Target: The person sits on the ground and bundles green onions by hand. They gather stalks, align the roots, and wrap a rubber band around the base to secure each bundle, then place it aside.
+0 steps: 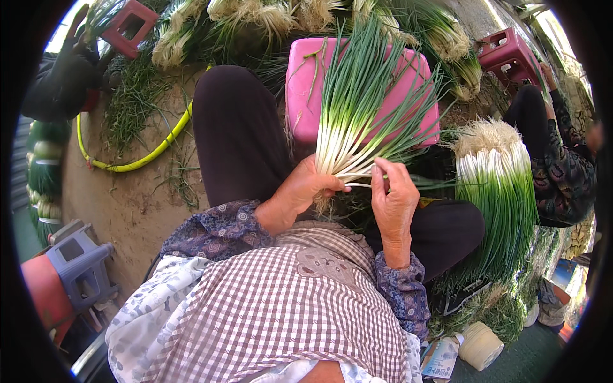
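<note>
My left hand (301,186) is closed around the white root ends of a fanned bunch of green onions (357,107). The green tops spread away from me over a pink plastic stool (305,95), with pale roots hanging below the fist. Beside it, my right hand (395,191) pinches a single onion stalk at the bunch's right edge; its leaves blur off to the right. To the right stands a thick stack of cleaned green onions (495,191), roots pointing away from me and leaves towards me.
More onion bundles (254,14) lie along the far side. A yellow hose (139,165) curves over the ground at left, near leaf scraps (131,103). A blue stool (81,268) is at lower left, a twine spool (480,345) at lower right. Other people (565,167) sit at both sides.
</note>
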